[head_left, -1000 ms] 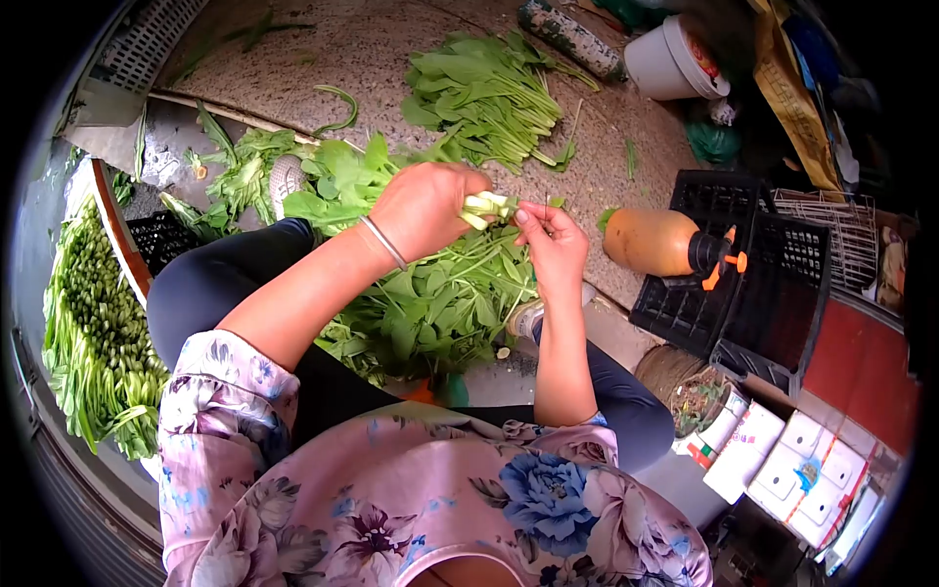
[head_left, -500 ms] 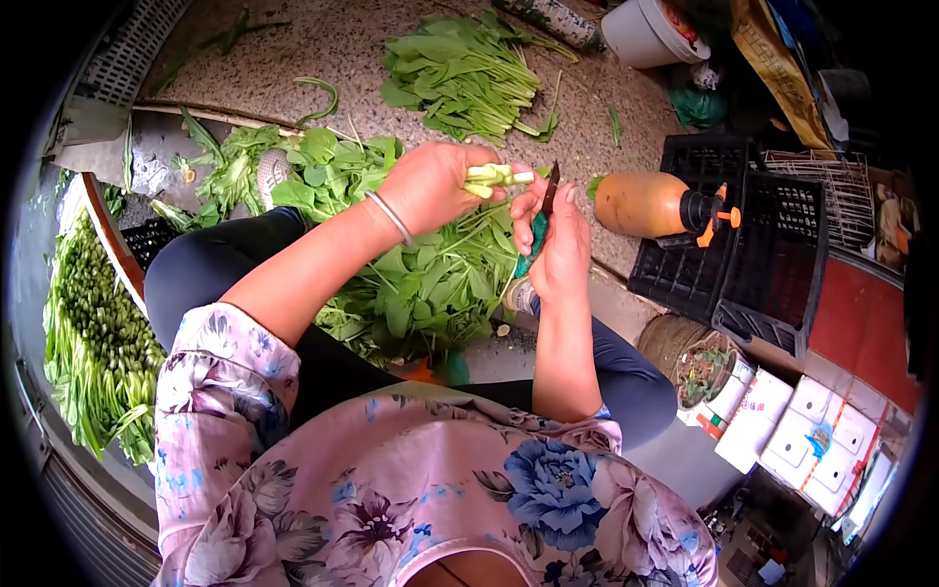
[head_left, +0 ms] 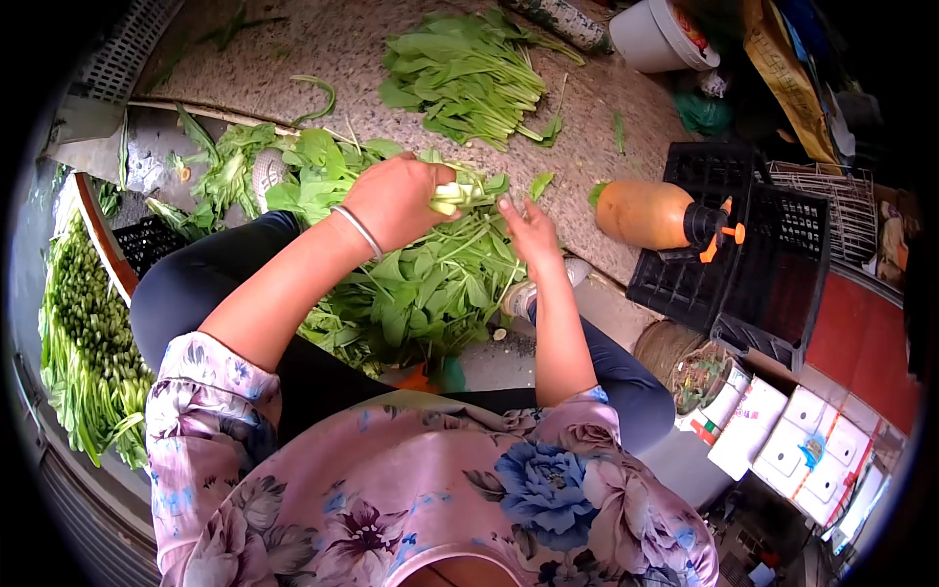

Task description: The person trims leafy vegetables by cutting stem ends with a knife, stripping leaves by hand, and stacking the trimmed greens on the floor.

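Observation:
My left hand [head_left: 396,201], with a bangle at the wrist, is closed round a small bunch of greens [head_left: 460,194], whose pale cut stems point right. My right hand [head_left: 531,235] is just right of the stem ends, thumb and forefinger tips slightly apart and the other fingers curled out of sight; what they hold is hidden. By its fingertips is a small loose leaf [head_left: 541,185]. Below both hands, between my legs, lies a heap of leafy greens [head_left: 421,293]. A laid-out bunch of greens [head_left: 474,83] rests on the stone slab beyond.
An orange spray bottle [head_left: 643,215] lies on its side at right, against black crates [head_left: 773,259]. A white bucket [head_left: 655,37] stands behind. Tightly packed greens [head_left: 93,333] are at far left. White boxes [head_left: 807,450] sit at lower right.
The dark-bladed, green-handled knife seen in my right hand half a second ago is out of sight. Both hands have shifted left and slightly down, and a loose leaf now shows by my right fingertips.

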`<state>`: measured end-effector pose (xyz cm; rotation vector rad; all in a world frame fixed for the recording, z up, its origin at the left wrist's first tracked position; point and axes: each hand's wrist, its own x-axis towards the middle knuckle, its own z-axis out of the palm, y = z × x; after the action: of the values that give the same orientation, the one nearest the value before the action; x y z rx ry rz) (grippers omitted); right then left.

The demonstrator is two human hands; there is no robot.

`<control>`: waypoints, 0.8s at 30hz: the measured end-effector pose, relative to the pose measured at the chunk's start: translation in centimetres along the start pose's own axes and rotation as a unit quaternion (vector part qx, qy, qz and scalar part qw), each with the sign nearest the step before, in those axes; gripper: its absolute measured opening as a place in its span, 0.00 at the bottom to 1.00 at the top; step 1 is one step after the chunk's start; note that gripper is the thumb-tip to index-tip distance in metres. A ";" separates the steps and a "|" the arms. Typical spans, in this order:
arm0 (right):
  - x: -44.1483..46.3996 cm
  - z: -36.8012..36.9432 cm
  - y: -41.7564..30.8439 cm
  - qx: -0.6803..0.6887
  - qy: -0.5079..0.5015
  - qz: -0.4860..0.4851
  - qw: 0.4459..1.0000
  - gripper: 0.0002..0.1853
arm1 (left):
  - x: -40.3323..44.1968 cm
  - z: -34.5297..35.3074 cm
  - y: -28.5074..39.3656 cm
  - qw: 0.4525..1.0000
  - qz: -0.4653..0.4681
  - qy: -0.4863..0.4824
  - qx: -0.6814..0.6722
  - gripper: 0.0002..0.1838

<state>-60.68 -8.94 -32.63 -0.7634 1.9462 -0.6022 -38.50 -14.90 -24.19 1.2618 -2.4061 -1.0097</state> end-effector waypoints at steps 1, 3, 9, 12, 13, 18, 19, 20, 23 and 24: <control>3.7 0.7 2.7 0.063 0.048 -0.123 0.989 0.30 | 0.0 -0.2 0.2 0.997 -0.046 -0.061 -0.004 0.11; 6.6 0.2 0.5 0.094 0.045 -0.119 0.987 0.28 | -0.1 0.0 0.1 0.996 -0.040 -0.078 0.007 0.11; 14.4 2.6 -4.3 -0.225 0.115 -0.160 0.954 0.20 | 0.5 -1.0 0.5 0.992 -0.057 -0.100 -0.049 0.14; 15.2 3.2 -3.4 -0.292 0.127 -0.179 0.931 0.22 | 0.7 -0.7 0.1 0.998 -0.028 -0.058 -0.029 0.08; 15.5 3.4 -3.1 -0.274 0.125 -0.192 0.934 0.22 | 1.0 -1.2 0.4 0.993 -0.049 -0.109 0.010 0.12; 16.1 3.3 -2.2 -0.270 0.114 -0.180 0.939 0.21 | 0.9 -0.7 0.2 0.993 -0.024 -0.111 0.026 0.11; 15.9 3.1 -2.6 -0.270 0.093 -0.158 0.945 0.21 | 0.8 -0.7 0.3 0.991 -0.025 -0.123 0.036 0.11; 15.8 2.9 -3.1 -0.269 0.072 -0.138 0.950 0.20 | 0.8 -0.7 0.5 0.990 -0.025 -0.133 0.045 0.11; 14.7 2.5 -4.7 -0.316 0.107 -0.138 0.933 0.19 | 0.6 -0.9 0.9 0.988 -0.018 -0.146 0.049 0.11; 14.5 2.3 -4.9 -0.317 0.106 -0.140 0.932 0.19 | 0.6 -0.9 0.9 0.988 -0.019 -0.144 0.048 0.11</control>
<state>-62.75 -23.01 -38.78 -1.4470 2.2769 -0.2072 -38.99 -15.43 -23.03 1.2746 -2.6843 -1.1715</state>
